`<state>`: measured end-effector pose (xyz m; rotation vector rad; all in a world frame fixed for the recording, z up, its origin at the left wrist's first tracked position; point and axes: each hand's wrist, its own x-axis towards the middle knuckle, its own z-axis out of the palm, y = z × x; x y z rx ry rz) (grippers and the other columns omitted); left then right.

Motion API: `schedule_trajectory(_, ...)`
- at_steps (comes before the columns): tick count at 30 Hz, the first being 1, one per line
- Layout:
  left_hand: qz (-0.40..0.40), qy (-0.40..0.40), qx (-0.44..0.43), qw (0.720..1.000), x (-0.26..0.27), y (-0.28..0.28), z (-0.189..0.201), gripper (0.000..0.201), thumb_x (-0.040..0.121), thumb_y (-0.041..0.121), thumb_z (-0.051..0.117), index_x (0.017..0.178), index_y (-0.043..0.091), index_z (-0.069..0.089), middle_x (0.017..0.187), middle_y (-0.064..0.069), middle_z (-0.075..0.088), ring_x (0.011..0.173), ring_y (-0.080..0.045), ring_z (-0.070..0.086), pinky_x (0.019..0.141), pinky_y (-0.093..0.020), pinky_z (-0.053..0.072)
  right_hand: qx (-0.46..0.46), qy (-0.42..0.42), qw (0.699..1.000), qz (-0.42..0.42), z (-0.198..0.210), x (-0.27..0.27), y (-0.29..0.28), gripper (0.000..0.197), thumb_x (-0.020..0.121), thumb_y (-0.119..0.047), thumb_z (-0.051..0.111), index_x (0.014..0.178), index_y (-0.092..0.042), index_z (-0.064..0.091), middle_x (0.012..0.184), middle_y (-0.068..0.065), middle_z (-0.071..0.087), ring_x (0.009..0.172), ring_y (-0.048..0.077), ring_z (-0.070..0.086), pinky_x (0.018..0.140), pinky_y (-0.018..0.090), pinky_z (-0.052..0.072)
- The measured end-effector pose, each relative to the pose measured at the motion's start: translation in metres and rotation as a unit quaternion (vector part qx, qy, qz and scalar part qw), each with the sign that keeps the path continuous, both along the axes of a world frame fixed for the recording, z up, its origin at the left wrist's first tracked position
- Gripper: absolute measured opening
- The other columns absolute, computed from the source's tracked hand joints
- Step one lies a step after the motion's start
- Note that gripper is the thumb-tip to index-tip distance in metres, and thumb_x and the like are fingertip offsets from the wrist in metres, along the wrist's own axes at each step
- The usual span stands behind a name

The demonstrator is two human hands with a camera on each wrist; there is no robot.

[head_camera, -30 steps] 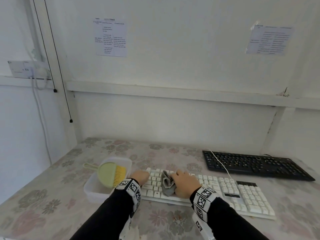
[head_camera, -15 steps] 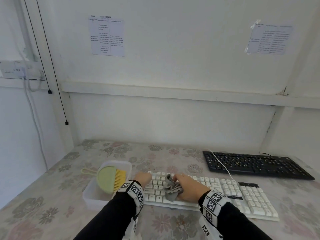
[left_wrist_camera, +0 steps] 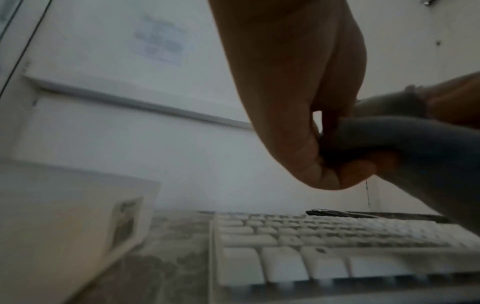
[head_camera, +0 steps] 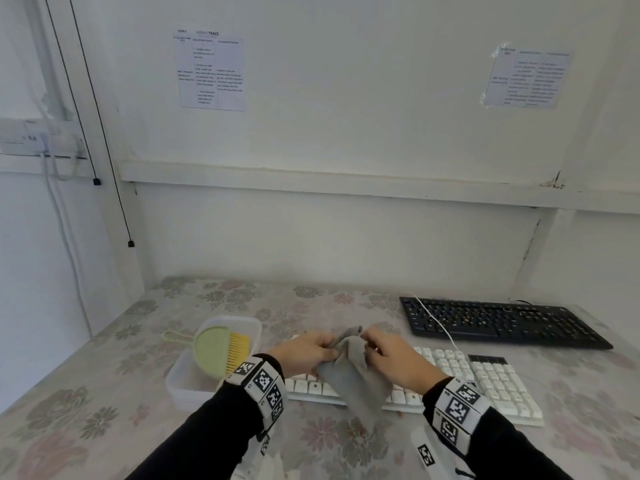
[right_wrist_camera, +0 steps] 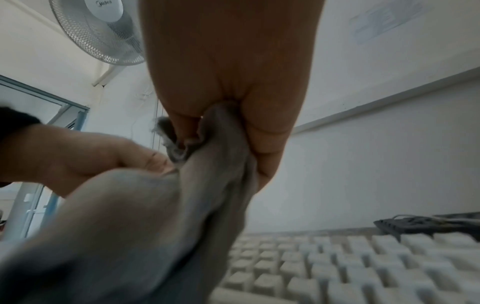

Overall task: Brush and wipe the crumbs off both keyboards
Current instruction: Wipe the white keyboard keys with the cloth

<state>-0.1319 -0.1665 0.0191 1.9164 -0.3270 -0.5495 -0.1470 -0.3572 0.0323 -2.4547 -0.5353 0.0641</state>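
We are holding grey cloth (head_camera: 349,372) up over white keyboard (head_camera: 491,382), left hand (head_camera: 304,353) and right hand (head_camera: 394,367) both pinching its top edge. Judging next: refolding to clean face, keeping grip snug so crumbs are not dropping back. Black keyboard (head_camera: 498,322) lying behind, specks showing on keys. Brush (head_camera: 221,349) sitting in tub (head_camera: 187,389). Cloth hiding middle keys; wrist views blurring.

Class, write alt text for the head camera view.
Both hands, left hand and right hand, pinch a grey cloth above a white keyboard; a black keyboard lies behind, a green brush in a plastic tub.
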Motion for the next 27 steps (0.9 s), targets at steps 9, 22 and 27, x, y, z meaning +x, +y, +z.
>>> schedule_trajectory(9, -0.004, -0.089, 0.149, 0.985, -0.013, -0.013, 0.021, 0.016, 0.097, 0.015, 0.038, 0.096, 0.015, 0.054, 0.101, -0.002, 0.055, 0.096, -0.016, 0.048, 0.088, -0.030, 0.037, 0.082, 0.057, 0.995, 0.010, 0.008, -0.020, -0.021, 0.018, 0.086, -0.005, 0.056, 0.088, -0.022, 0.057, 0.082, -0.007, 0.058, 0.070, 0.003, 0.057, 0.063, 0.016, 0.047)
schedule_trajectory(22, -0.014, -0.124, 0.077, 0.989, -0.025, -0.016, 0.032, 0.040, 0.071, 0.062, 0.055, 0.087, 0.026, 0.058, 0.095, 0.003, 0.061, 0.095, -0.018, 0.056, 0.091, -0.037, 0.041, 0.123, 0.045, 0.989, 0.064, 0.023, -0.040, -0.009, 0.010, 0.092, -0.023, 0.056, 0.101, -0.025, 0.054, 0.087, -0.006, 0.062, 0.076, 0.002, 0.061, 0.066, 0.018, 0.050)
schedule_trajectory(27, -0.019, -0.100, 0.073, 0.992, -0.028, -0.012, 0.034, 0.019, 0.082, 0.007, 0.041, 0.094, 0.015, 0.052, 0.098, -0.006, 0.057, 0.094, -0.019, 0.050, 0.088, -0.037, 0.042, 0.174, 0.072, 0.982, 0.024, 0.024, -0.036, -0.011, 0.022, 0.098, -0.009, 0.039, 0.081, -0.006, 0.053, 0.076, 0.007, 0.061, 0.071, 0.016, 0.064, 0.079, 0.037, 0.058)
